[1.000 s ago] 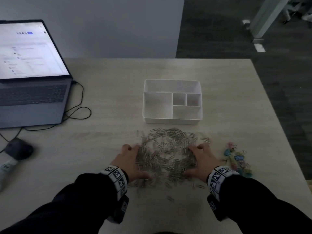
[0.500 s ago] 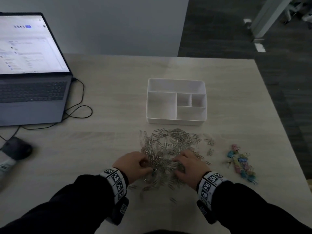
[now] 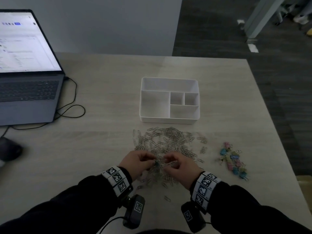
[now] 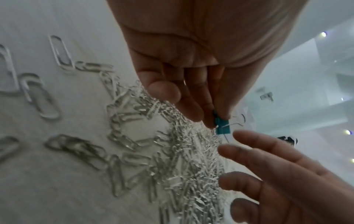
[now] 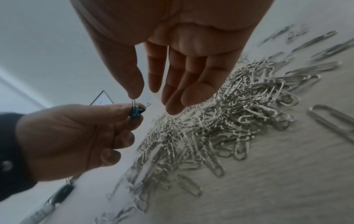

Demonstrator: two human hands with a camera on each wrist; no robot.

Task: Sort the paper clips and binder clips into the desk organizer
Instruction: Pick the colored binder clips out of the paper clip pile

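A heap of silver paper clips [image 3: 165, 144] lies on the table in front of the white desk organizer [image 3: 168, 120], whose compartments are empty. My left hand [image 3: 152, 162] pinches a small teal binder clip [image 4: 222, 125] between thumb and fingertips, just above the near side of the heap. My right hand [image 3: 168, 162] hovers beside it with relaxed, nearly straight fingers [image 5: 174, 104]. Its thumb tip touches the clip's upright wire handles [image 5: 134, 101]. Several pastel binder clips [image 3: 233, 161] lie in a loose row to the right of the heap.
An open laptop [image 3: 25, 73] stands at the left with a black cable [image 3: 72, 112] looping beside it. A dark rounded object [image 3: 8, 151] sits at the left edge. Stray paper clips [image 3: 167, 198] lie near me. The table's right edge [image 3: 270, 124] drops to dark floor.
Both hands came in from the sides of the heap to its near middle. The left hand now pinches a teal binder clip, and the right thumb touches its handles.
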